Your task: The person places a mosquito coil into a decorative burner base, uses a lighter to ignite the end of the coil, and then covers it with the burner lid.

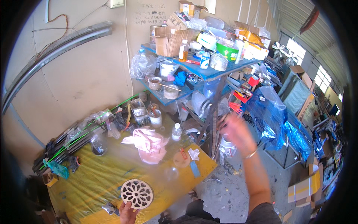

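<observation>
My left hand [128, 214] grips the lower edge of a round, cream-coloured openwork disc [137, 194] with petal-shaped cut-outs, thumb on its upper face. The disc is above the near part of a table with a yellow cover [89, 186]. Stretched forward to the right, my right hand [237, 130] is beside the shelf's dark metal leg [213, 127]. Motion smears its fingers, so I cannot tell whether it holds anything. On the table lie a crumpled pink cloth [149, 143], a clear bottle with a white cap [176, 132] and a small red-handled tool [183, 154].
A blue shelf [231, 69] behind the table carries boxes, bottles, a green tub [227, 50] and several pots. Long rods and green strips [80, 132] lie along the wall. Blue plastic sheeting [266, 115] covers things at the right. A cardboard box [304, 188] stands on the grey floor.
</observation>
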A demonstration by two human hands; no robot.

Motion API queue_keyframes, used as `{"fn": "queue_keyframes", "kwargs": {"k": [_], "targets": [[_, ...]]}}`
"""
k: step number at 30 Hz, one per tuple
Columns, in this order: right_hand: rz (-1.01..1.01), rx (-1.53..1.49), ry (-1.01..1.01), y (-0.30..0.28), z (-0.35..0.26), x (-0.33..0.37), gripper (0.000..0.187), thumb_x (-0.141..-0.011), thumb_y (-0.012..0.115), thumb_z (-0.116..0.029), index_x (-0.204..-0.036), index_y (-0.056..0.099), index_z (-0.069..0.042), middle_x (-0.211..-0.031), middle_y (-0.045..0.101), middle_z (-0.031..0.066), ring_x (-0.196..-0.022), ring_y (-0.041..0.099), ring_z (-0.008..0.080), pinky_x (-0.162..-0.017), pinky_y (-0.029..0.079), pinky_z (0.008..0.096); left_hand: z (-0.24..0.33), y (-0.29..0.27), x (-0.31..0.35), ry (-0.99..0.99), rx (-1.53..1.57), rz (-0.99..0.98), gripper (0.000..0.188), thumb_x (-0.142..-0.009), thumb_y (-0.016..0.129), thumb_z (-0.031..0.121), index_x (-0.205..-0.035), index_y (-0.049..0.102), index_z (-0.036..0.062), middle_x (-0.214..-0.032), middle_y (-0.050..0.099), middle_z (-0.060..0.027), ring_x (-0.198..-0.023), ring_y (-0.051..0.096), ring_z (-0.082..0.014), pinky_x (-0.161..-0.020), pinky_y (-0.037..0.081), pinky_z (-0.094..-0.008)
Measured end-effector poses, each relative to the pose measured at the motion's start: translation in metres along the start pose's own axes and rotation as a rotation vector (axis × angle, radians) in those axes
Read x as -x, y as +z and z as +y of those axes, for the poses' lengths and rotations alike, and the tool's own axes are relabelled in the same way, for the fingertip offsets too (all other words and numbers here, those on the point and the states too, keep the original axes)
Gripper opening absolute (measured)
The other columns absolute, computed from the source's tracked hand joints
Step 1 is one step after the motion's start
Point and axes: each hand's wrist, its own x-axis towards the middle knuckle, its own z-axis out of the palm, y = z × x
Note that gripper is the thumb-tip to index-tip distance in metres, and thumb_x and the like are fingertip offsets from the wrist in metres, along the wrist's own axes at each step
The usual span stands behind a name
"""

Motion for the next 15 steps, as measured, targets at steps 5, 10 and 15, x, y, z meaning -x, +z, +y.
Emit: {"fn": "queue_keyframes", "kwargs": {"k": [5, 10, 15], "targets": [[0.257, 0.480, -0.355, -0.062, -0.178, -0.145, 0.011, -0.093, 0.060, -0.020, -0.092, 0.060, -0.009, -0.081, 0.065, 0.0005, -0.066, 0.057, 0.0057, -0.054, 0.044, 0.0187, -0.019, 0.022, 0.009, 0.018, 0.119, 0.162, 0.045, -0.082, 0.070, 0.028, -0.123, 0.053, 0.0183, -0.121, 0.058, -0.0037, -0.110, 0.053, -0.0298, -0.083, 0.044, -0.0536], [0.389, 0.952, -0.322, -0.113, -0.272, -0.271, 0.014, -0.091, 0.062, -0.019, -0.081, 0.060, -0.008, -0.059, 0.058, -0.0023, -0.043, 0.049, 0.0047, -0.040, 0.039, 0.0171, -0.055, 0.061, 0.016, 0.071, 0.111, 0.230, 0.048, -0.097, 0.046, 0.035, -0.140, 0.040, 0.0148, -0.144, 0.041, -0.0112, -0.133, 0.038, -0.0289, -0.104, 0.034, -0.0553], [0.386, 1.081, -0.061, -0.136, -0.281, -0.342, 0.010, -0.084, 0.063, -0.011, -0.089, 0.060, -0.003, -0.059, 0.059, 0.0018, -0.042, 0.051, 0.0066, -0.037, 0.042, 0.0213, -0.075, 0.102, 0.041, 0.062, 0.304, 0.343, 0.052, -0.099, 0.039, 0.041, -0.146, 0.032, 0.0189, -0.151, 0.032, -0.0087, -0.138, 0.029, -0.0303, -0.110, 0.026, -0.0546]]}}
